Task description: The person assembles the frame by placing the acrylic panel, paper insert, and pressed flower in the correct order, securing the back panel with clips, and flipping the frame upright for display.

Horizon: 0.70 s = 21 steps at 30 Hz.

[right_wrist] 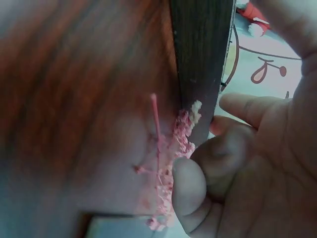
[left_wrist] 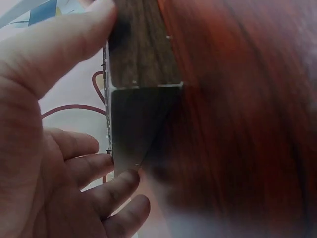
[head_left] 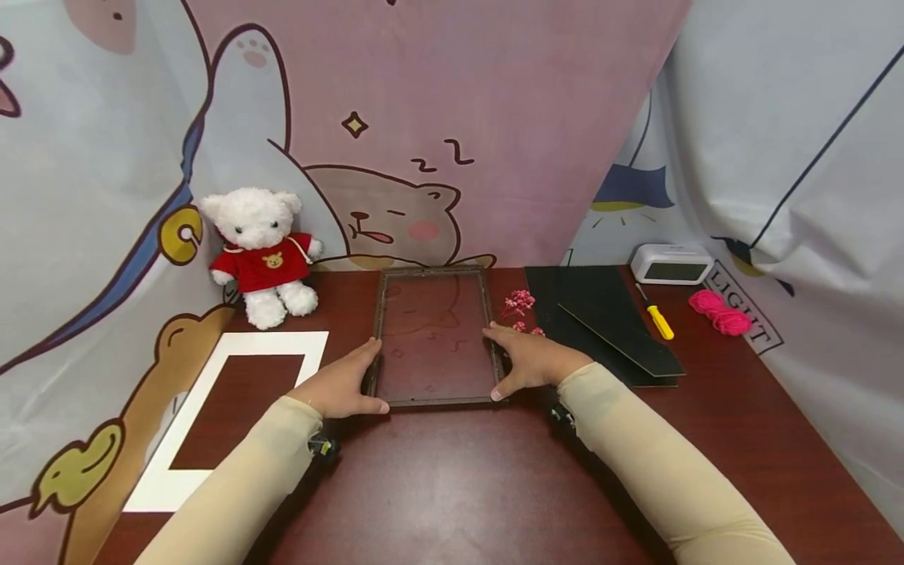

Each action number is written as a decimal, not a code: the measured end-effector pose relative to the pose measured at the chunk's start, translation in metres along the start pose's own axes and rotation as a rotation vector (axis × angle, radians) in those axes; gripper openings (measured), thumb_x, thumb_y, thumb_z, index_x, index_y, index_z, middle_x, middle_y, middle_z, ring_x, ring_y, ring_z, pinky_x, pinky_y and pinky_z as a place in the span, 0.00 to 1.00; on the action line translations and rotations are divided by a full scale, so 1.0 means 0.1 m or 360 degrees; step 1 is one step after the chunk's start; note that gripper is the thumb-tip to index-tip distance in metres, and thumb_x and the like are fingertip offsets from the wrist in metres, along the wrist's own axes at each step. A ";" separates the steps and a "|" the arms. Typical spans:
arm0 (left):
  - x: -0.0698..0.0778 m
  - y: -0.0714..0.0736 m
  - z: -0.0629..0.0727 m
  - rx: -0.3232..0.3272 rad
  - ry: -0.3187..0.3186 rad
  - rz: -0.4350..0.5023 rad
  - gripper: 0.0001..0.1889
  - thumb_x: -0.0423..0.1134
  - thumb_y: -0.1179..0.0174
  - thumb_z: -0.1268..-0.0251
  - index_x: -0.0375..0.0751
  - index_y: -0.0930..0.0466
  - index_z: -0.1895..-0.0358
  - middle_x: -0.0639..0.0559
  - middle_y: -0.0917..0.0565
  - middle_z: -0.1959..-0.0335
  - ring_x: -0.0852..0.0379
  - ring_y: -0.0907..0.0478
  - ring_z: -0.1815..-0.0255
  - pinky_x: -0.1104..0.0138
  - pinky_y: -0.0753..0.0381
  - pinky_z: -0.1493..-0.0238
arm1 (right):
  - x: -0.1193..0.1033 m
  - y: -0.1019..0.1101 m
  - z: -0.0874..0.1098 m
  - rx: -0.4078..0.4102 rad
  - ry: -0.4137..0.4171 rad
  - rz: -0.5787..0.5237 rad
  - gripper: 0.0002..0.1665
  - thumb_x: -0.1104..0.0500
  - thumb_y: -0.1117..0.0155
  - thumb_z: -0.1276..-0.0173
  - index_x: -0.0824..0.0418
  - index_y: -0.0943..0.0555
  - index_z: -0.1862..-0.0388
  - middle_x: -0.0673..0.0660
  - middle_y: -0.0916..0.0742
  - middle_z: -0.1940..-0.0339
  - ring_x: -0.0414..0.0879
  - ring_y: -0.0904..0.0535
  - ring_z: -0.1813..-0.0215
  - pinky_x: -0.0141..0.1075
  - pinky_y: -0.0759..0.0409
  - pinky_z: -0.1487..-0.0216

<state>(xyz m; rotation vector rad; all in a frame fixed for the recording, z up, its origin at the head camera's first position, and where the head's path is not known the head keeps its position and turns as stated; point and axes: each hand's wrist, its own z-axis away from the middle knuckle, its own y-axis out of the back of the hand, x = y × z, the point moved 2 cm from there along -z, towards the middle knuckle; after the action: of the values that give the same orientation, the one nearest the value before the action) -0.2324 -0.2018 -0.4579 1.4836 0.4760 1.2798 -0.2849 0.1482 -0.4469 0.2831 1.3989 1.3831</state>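
A dark wooden picture frame (head_left: 436,403) with a reflective pane lies flat on the table (head_left: 452,486) in the head view. My left hand (head_left: 346,382) grips its near left corner, thumb at the near edge and fingers along the left side. At the right side, my right hand (head_left: 535,359) holds it in the same way, its thumb at the near right corner. Both wrist views show the frame's deep outer edge (left_wrist: 143,44) close to the fingers. Pink dried flowers (right_wrist: 168,183) lie beside the right hand's fingers, partly hidden by them in the right wrist view.
Left lies a white mat border (head_left: 275,343), with a plush bear (head_left: 264,259) behind it. To the right are a black backing board (head_left: 572,286) with a stand flap (head_left: 621,337), a yellow screwdriver (head_left: 660,322), pink yarn (head_left: 720,312) and a white clock (head_left: 671,264). Curtains enclose the table.
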 end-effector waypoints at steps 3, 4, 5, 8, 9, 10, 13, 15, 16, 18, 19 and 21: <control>-0.02 0.00 0.00 -0.0010 0.0003 0.0011 0.61 0.54 0.22 0.42 0.27 0.52 0.16 0.30 0.48 0.15 0.36 0.46 0.15 0.45 0.41 0.19 | 0.02 -0.02 -0.02 0.0042 0.0001 -0.0092 0.71 0.42 0.14 0.45 0.56 0.46 0.12 0.60 0.42 0.12 0.59 0.44 0.14 0.60 0.40 0.19; -0.02 0.00 -0.01 -0.0007 0.0004 0.0015 0.62 0.54 0.22 0.42 0.27 0.52 0.16 0.30 0.48 0.15 0.36 0.46 0.15 0.45 0.41 0.19 | 0.02 -0.02 -0.03 0.0064 -0.0004 -0.0116 0.69 0.41 0.15 0.44 0.56 0.46 0.12 0.61 0.40 0.12 0.60 0.43 0.14 0.60 0.39 0.19; -0.03 0.00 0.00 -0.0008 0.0011 0.0020 0.62 0.54 0.21 0.43 0.27 0.52 0.16 0.31 0.48 0.15 0.36 0.46 0.15 0.45 0.41 0.19 | 0.02 -0.02 -0.04 0.0089 -0.0012 -0.0133 0.68 0.40 0.17 0.42 0.57 0.46 0.12 0.62 0.39 0.13 0.61 0.42 0.15 0.61 0.39 0.20; -0.03 -0.01 -0.01 -0.0002 0.0021 0.0012 0.63 0.55 0.20 0.44 0.28 0.52 0.16 0.32 0.46 0.15 0.37 0.45 0.15 0.46 0.41 0.19 | -0.02 -0.02 -0.05 0.0154 -0.0079 -0.0200 0.66 0.38 0.21 0.38 0.60 0.46 0.13 0.65 0.35 0.15 0.63 0.38 0.17 0.64 0.37 0.21; -0.04 -0.02 -0.01 -0.0001 0.0027 0.0008 0.63 0.55 0.20 0.44 0.29 0.52 0.16 0.32 0.46 0.15 0.37 0.45 0.15 0.46 0.41 0.18 | -0.03 -0.02 -0.05 0.0169 -0.0101 -0.0219 0.65 0.37 0.22 0.37 0.61 0.46 0.13 0.66 0.35 0.16 0.64 0.37 0.17 0.64 0.37 0.22; -0.04 -0.03 -0.01 0.0001 0.0030 0.0002 0.64 0.55 0.20 0.45 0.29 0.52 0.15 0.32 0.45 0.15 0.37 0.44 0.15 0.46 0.41 0.19 | -0.05 -0.02 -0.05 0.0178 -0.0121 -0.0230 0.65 0.37 0.23 0.36 0.62 0.47 0.13 0.67 0.34 0.16 0.65 0.37 0.18 0.65 0.37 0.22; -0.06 -0.04 -0.01 0.0007 0.0037 -0.0003 0.64 0.55 0.19 0.46 0.30 0.52 0.15 0.33 0.45 0.15 0.38 0.43 0.15 0.46 0.40 0.19 | -0.10 -0.04 -0.07 0.0201 -0.0153 -0.0306 0.65 0.36 0.25 0.35 0.64 0.48 0.13 0.68 0.33 0.17 0.65 0.35 0.19 0.64 0.36 0.23; -0.06 -0.04 -0.02 0.0013 0.0031 -0.0007 0.64 0.55 0.19 0.46 0.30 0.52 0.15 0.33 0.44 0.15 0.38 0.43 0.16 0.46 0.40 0.19 | -0.13 -0.06 -0.08 0.0217 -0.0164 -0.0334 0.65 0.36 0.25 0.34 0.64 0.48 0.13 0.68 0.34 0.17 0.65 0.35 0.18 0.64 0.36 0.22; -0.06 -0.03 -0.02 0.0015 0.0028 -0.0009 0.64 0.55 0.19 0.46 0.31 0.52 0.15 0.33 0.44 0.15 0.38 0.42 0.16 0.46 0.40 0.19 | -0.14 -0.07 -0.07 0.0225 -0.0170 -0.0348 0.65 0.36 0.25 0.34 0.64 0.48 0.13 0.68 0.34 0.17 0.65 0.35 0.18 0.64 0.36 0.22; -0.05 -0.02 -0.03 0.0016 0.0026 -0.0005 0.64 0.55 0.19 0.46 0.32 0.52 0.15 0.34 0.44 0.15 0.38 0.43 0.16 0.47 0.40 0.19 | -0.17 -0.08 -0.07 0.0248 -0.0184 -0.0361 0.65 0.35 0.25 0.34 0.63 0.48 0.13 0.68 0.34 0.17 0.66 0.35 0.19 0.64 0.36 0.22; -0.04 -0.02 -0.03 0.0016 0.0027 -0.0002 0.64 0.55 0.19 0.46 0.33 0.52 0.15 0.34 0.44 0.15 0.39 0.43 0.16 0.47 0.40 0.19 | -0.17 -0.08 -0.06 0.0257 -0.0195 -0.0363 0.66 0.35 0.25 0.35 0.62 0.48 0.13 0.68 0.34 0.17 0.65 0.35 0.19 0.64 0.36 0.22; -0.04 -0.01 -0.03 0.0021 0.0020 -0.0003 0.64 0.54 0.18 0.47 0.33 0.52 0.15 0.34 0.44 0.15 0.38 0.42 0.16 0.46 0.39 0.19 | -0.18 -0.08 -0.06 0.0270 -0.0201 -0.0367 0.66 0.35 0.25 0.35 0.62 0.48 0.13 0.68 0.34 0.17 0.66 0.34 0.19 0.64 0.35 0.23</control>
<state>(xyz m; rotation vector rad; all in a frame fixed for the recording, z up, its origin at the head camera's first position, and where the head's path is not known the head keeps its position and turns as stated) -0.2362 -0.2035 -0.4610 1.4869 0.4946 1.2874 -0.2789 0.1280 -0.4461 0.3042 1.3982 1.0436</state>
